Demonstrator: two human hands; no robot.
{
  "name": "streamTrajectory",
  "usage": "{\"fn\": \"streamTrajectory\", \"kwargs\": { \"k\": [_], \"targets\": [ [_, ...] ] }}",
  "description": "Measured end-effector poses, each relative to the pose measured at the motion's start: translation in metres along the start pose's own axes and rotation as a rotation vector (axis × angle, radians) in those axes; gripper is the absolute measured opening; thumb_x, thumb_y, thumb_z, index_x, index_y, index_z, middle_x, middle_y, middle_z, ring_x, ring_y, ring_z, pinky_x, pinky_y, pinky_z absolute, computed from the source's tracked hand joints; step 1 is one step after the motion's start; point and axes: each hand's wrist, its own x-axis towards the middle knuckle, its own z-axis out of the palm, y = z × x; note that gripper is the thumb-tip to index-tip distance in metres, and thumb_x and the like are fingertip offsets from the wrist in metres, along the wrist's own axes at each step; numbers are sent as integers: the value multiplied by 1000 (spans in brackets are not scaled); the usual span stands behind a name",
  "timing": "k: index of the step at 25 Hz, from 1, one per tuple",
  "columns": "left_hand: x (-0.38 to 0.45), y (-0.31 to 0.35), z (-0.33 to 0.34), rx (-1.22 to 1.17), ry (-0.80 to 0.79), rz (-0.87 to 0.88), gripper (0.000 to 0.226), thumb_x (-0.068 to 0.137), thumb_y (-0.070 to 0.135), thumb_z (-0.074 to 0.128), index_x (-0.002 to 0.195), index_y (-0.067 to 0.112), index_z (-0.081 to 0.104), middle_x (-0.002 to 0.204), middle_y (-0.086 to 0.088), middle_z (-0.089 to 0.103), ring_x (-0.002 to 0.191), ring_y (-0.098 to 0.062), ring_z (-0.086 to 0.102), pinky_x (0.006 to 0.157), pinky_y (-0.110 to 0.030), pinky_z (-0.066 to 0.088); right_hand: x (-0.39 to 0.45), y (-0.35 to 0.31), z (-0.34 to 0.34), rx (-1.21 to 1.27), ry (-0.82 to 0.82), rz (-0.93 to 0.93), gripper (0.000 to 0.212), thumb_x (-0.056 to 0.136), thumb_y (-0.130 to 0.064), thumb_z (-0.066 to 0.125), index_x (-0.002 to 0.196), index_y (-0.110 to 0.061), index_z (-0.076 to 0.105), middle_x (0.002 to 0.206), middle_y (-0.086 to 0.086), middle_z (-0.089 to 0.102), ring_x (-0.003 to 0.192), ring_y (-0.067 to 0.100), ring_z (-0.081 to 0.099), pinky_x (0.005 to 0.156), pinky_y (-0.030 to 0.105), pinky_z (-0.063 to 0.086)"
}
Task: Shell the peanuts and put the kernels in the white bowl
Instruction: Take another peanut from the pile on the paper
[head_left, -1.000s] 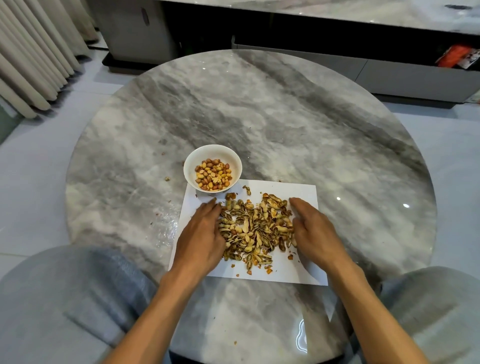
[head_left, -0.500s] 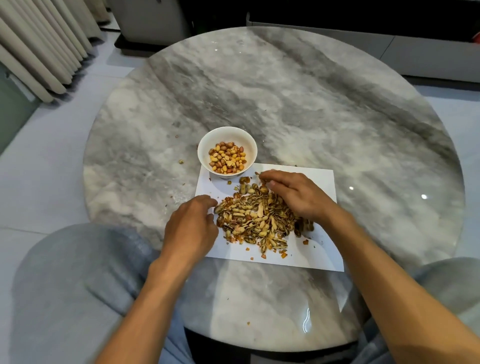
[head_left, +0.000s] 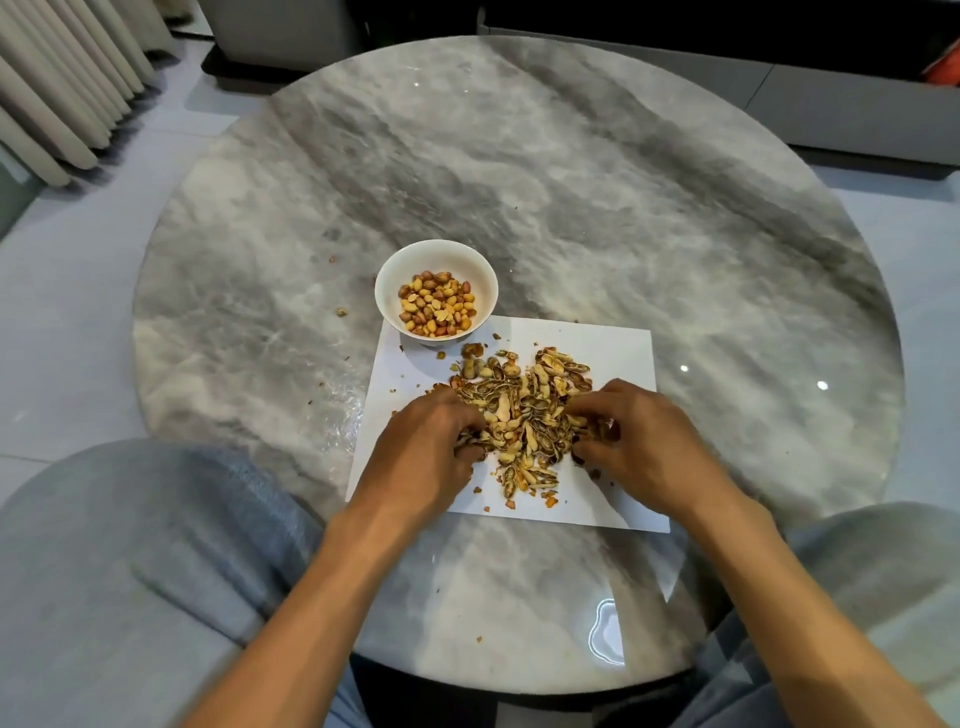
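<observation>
A white bowl (head_left: 387, 280) with peanut kernels (head_left: 436, 304) in it stands on the far left corner of a white paper sheet (head_left: 618, 348). A pile of peanut shells (head_left: 524, 400) lies in the middle of the sheet. My left hand (head_left: 426, 452) is at the pile's left side, its fingers curled around some shells. At the pile's right side, my right hand (head_left: 639, 441) has its fingertips curled into the shells. What lies under either palm is hidden.
The sheet lies on a round grey marble table (head_left: 519, 182), near its front edge. Small shell crumbs (head_left: 340, 312) are scattered left of the bowl. My knees in grey trousers (head_left: 156, 545) flank the table. Curtains (head_left: 67, 78) hang at the far left; a low cabinet (head_left: 779, 88) stands behind.
My right hand has come back from the pile's far edge to its right side. My left hand has pushed in from the left, and both now dig into the shells.
</observation>
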Motion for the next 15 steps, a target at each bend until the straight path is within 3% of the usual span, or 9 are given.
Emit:
{"fn": "streamTrajectory", "kwargs": {
  "k": [4, 11, 15],
  "targets": [
    [1, -3, -3, -89, 124, -88, 16, 85, 13, 76, 101, 15, 77, 95, -1, 72, 86, -21, 65, 74, -30, 49, 5, 1, 7, 90, 141, 23, 11, 89, -17, 73, 99, -18, 77, 97, 2, 70, 86, 24, 62, 76, 43, 53],
    [3, -3, -4, -124, 197, -170, 14, 88, 13, 71, 100, 19, 77, 95, 2, 76, 84, -17, 68, 69, -20, 39, 5, -1, 10, 77, 121, 43, 13, 90, -22, 73, 102, -18, 74, 98, 1, 69, 86, 21, 60, 75, 39, 51],
    [3, -1, -2, -58, 282, -18, 14, 85, 15, 73, 99, 17, 76, 100, 2, 72, 93, -20, 64, 76, -24, 44, 7, 6, 1, 143, 188, 154, 11, 96, -20, 64, 97, -16, 75, 91, -1, 69, 80, 16, 58, 67, 29, 40]
  ]
}}
